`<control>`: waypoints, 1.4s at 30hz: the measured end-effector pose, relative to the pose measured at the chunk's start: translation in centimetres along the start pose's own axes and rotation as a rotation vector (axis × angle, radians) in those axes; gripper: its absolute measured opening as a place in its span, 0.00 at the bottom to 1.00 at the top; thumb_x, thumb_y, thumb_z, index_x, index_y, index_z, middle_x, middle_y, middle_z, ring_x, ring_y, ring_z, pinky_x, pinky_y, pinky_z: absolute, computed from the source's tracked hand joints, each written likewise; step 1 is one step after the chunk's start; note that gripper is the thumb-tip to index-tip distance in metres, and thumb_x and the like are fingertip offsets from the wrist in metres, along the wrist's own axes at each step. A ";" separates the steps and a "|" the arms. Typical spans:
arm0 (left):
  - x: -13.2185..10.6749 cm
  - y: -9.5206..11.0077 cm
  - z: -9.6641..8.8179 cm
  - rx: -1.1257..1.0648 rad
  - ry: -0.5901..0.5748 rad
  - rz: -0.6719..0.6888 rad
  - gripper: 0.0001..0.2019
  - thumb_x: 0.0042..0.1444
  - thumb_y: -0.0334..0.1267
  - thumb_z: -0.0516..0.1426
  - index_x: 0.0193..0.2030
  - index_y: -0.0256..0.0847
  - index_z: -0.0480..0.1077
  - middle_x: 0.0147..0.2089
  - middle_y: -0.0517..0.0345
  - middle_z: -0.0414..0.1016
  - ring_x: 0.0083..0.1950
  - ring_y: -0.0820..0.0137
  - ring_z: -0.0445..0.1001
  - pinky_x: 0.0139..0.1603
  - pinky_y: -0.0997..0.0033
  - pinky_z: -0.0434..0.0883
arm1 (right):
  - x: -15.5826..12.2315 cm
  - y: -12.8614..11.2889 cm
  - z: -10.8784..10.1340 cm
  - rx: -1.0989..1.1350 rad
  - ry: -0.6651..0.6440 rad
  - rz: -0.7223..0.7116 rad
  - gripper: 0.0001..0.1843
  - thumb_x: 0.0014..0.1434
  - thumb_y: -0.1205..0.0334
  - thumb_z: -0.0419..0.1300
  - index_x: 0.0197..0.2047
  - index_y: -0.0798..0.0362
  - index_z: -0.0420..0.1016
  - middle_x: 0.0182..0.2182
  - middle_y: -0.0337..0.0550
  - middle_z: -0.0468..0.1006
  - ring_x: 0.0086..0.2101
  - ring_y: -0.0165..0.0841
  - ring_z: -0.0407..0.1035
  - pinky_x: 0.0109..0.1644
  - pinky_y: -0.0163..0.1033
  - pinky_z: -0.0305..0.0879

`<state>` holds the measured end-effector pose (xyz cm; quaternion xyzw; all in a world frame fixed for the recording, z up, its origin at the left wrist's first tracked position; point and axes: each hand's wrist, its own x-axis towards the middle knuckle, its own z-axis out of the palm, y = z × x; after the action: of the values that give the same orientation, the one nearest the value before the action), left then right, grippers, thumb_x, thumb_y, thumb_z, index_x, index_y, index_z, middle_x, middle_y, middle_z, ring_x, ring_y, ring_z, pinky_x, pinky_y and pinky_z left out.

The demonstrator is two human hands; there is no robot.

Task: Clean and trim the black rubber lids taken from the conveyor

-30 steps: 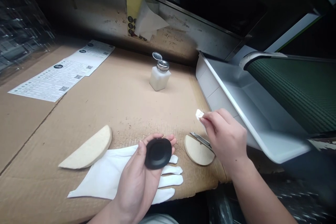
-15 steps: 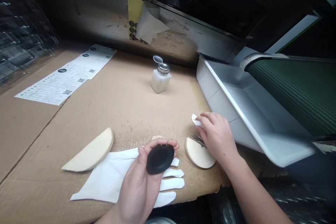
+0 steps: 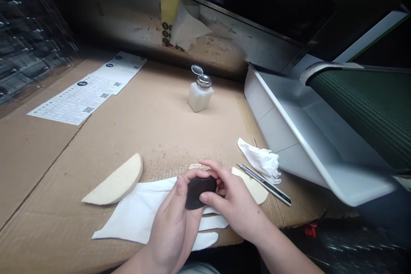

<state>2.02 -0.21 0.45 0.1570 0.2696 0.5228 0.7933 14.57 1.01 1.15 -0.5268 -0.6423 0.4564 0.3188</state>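
- Holding a black oval case (image 3: 198, 192) in the left hand (image 3: 170, 218), which cups it from below with the thumb curled over its near edge.
- Pinching the right end of the case with the right hand (image 3: 234, 205), thumb and fingers pressed together on it; the case sits between both hands, just above a flat white glove (image 3: 138, 209).
- Lying under both hands, that glove rests on a cardboard sheet (image 3: 160, 128), its fingers pointing right.
- Just beyond the left hand lies a pale half-round pad (image 3: 114, 180); a matching pad (image 3: 253, 188) lies partly under the right hand.
- Right of the right hand, a crumpled white glove (image 3: 261, 160) lies just beside a box cutter (image 3: 265, 184).
- Well ahead of both hands stands a white pump bottle (image 3: 199, 96), its metal lid flipped open; printed sheets (image 3: 80, 100) lie further left.
- Right of the right hand, beyond the cardboard, sits a white tray (image 3: 289, 137).
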 end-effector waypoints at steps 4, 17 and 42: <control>0.2 -0.2 -0.1 -0.025 0.021 0.013 0.19 0.62 0.46 0.42 0.41 0.40 0.70 0.46 0.52 0.72 0.57 0.61 0.62 0.59 0.61 0.59 | 0.1 -1.1 -1.4 -0.176 -0.089 0.007 0.30 0.56 0.74 0.53 0.59 0.41 0.57 0.42 0.35 0.75 0.40 0.28 0.71 0.43 0.33 0.68; 0.3 -0.4 -0.6 -0.079 0.053 0.002 0.19 0.61 0.48 0.44 0.41 0.38 0.70 0.45 0.51 0.74 0.55 0.60 0.66 0.61 0.55 0.56 | -3.6 0.9 -3.1 -0.645 0.233 -0.247 0.20 0.61 0.60 0.52 0.56 0.49 0.60 0.50 0.44 0.69 0.51 0.35 0.63 0.55 0.42 0.62; 0.6 -0.2 -0.2 -0.137 0.142 0.013 0.17 0.60 0.48 0.47 0.38 0.39 0.71 0.42 0.52 0.74 0.52 0.62 0.68 0.56 0.62 0.64 | -1.1 0.7 1.4 -0.025 0.304 -0.062 0.32 0.56 0.54 0.59 0.62 0.42 0.53 0.57 0.42 0.63 0.55 0.36 0.60 0.58 0.45 0.61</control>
<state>2.23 0.28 0.08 0.0668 0.2874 0.5550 0.7777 13.85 -0.36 0.04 -0.5737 -0.6082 0.3533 0.4198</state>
